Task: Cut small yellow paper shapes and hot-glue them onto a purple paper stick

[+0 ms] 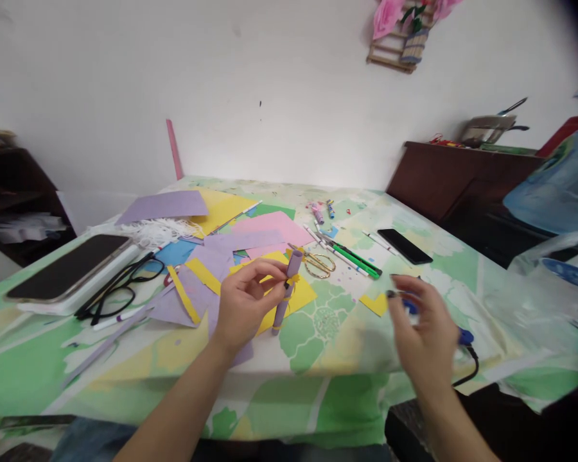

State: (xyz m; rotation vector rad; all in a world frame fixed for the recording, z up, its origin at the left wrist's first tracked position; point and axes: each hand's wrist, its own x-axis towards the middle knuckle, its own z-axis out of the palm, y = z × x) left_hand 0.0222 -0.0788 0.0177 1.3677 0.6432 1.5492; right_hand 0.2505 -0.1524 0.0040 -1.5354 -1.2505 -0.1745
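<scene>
My left hand (pixel 248 298) is closed, with thumb and fingertips pinching a thin rolled purple paper tube (pixel 280 314) near its upper part. Small yellow paper pieces (pixel 293 280) sit on the tube at the fingertips, and a yellow band circles its lower end. The tube stands nearly upright above a yellow paper sheet (pixel 303 294). On the right, my right hand (pixel 421 317) is slightly blurred, its fingers curved and apart from the thumb. Behind it lies a blue corded tool (pixel 465 336), mostly hidden, possibly a glue gun. Nothing shows held in that hand.
Gold-handled scissors (pixel 320 264), a green cutter (pixel 359 260) and pens lie beyond the tube. A black phone (pixel 404 246) is at right. Purple paper (pixel 183 295), glasses (pixel 120 296) and a larger phone on a white box (pixel 72 266) fill the left. Clear plastic (pixel 534 282) lies far right.
</scene>
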